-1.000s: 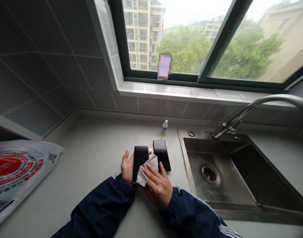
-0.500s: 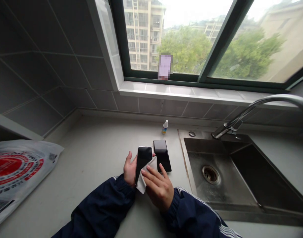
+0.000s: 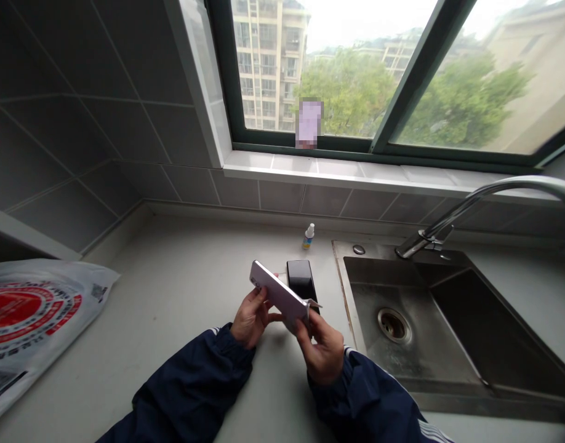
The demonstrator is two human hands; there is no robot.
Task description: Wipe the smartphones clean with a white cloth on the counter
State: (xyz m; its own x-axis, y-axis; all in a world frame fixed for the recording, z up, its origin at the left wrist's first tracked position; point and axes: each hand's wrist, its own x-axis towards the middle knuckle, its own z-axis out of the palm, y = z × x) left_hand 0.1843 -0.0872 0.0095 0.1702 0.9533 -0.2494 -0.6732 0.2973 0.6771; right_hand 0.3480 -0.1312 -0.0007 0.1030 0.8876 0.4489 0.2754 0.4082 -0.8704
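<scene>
Tilted in the air between both hands is a smartphone [image 3: 282, 296], its pale purple back and camera corner showing. My left hand [image 3: 252, 317] grips its long side near the camera end, thumb on the back. At the opposite end my right hand [image 3: 323, 346] pinches the phone, with a light cloth [image 3: 314, 303] bunched between fingers and phone, mostly hidden. Behind them a black-screened device [image 3: 301, 277] lies flat on the counter, partly covered by the phone and my right hand. Beyond it a small white-capped spray bottle [image 3: 308, 237] stands upright.
To the right, a steel sink [image 3: 349, 301] is set into the white counter [image 3: 185, 271], with a curved faucet [image 3: 476, 194] behind it. A printed plastic bag [image 3: 37, 326] lies at the left. A tiled sill [image 3: 338, 166] runs under the window.
The phone has been turned over from screen side to back side and tilted. My right hand has moved from wiping the screen to the phone's lower end, taking the cloth along.
</scene>
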